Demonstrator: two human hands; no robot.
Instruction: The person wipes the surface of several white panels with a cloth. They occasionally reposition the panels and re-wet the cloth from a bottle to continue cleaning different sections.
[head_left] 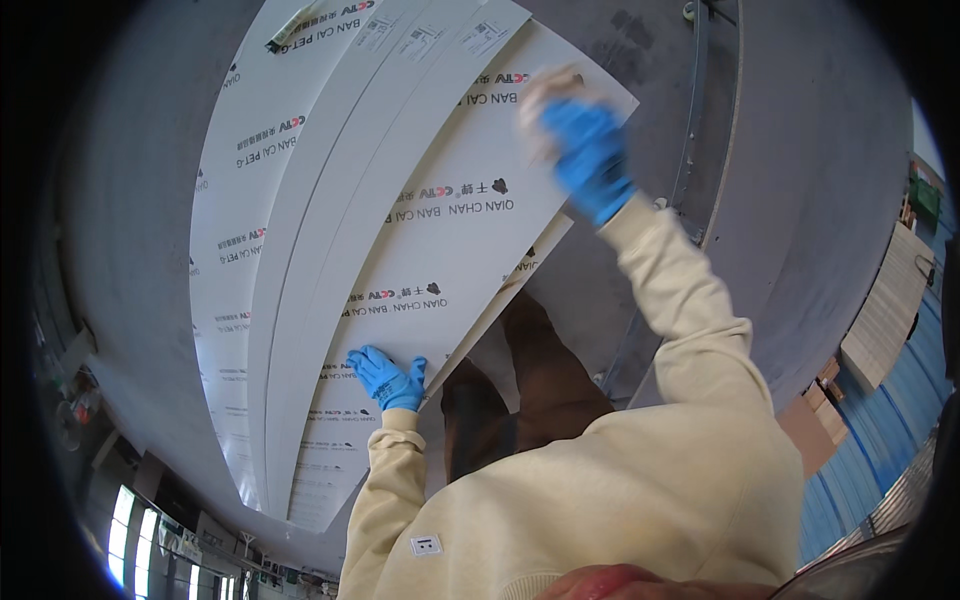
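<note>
My left hand (pixel 388 378), in a blue glove, lies flat with its fingers stretched out on a long white panel (pixel 440 245) covered in printed film. Near the far right end of that panel, my right hand (pixel 590 155), gloved in blue too, grips a pale crumpled cloth (pixel 540 108). Both hand and cloth are smeared by motion. To the left, more long white panels (pixel 330 200) overlap in a fanned stack, a few with paper labels at the far end. Another panel's edge (pixel 530 255) shows beneath the one I touch.
A small tube-like object (pixel 290 30) with a dark tip lies on the far left panel. Beyond the panels on the right runs a metal rail (pixel 688 140). Pale boards (pixel 885 310) stand by a blue ribbed wall (pixel 875 450). Windows (pixel 145 550) show at lower left.
</note>
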